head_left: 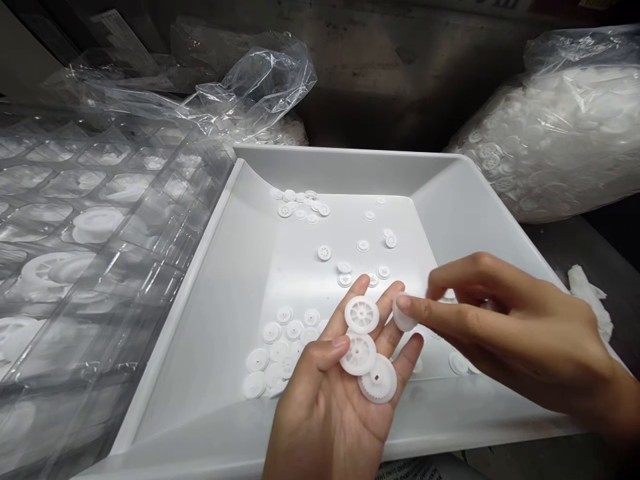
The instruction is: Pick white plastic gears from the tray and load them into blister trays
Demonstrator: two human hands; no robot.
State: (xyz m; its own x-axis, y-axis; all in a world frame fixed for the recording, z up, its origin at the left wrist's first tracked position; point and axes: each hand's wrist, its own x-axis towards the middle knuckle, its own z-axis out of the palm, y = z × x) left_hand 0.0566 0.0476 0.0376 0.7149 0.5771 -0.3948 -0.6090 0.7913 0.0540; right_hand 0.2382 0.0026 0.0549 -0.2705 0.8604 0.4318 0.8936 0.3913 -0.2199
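From my remote seat, I see the left hand (320, 407) lying open, palm up, with 3 white plastic gears (361, 315) resting on its fingers; the lowest shows a toothed hub. Nothing grips them; they simply sit there. The right hand (505, 327) is closed to a pinch on a 4th white disc (404, 313), seen nearly edge-on just beside the left fingers, though from this angle I can't be sure how firmly it is held. These parts look light and stiff, with smooth faces that could slip, and their thin spokes may be fragile, so I'd take them by the outer rim, not the spokes. Below the hands, more loose gears (270, 332) are scattered across a shallow white tray (350, 160). A clear moulded plastic insert (90, 227) with round pockets lies to the left — and a bulging plastic bag of gears (565, 147) sits beyond the tray, to the right.
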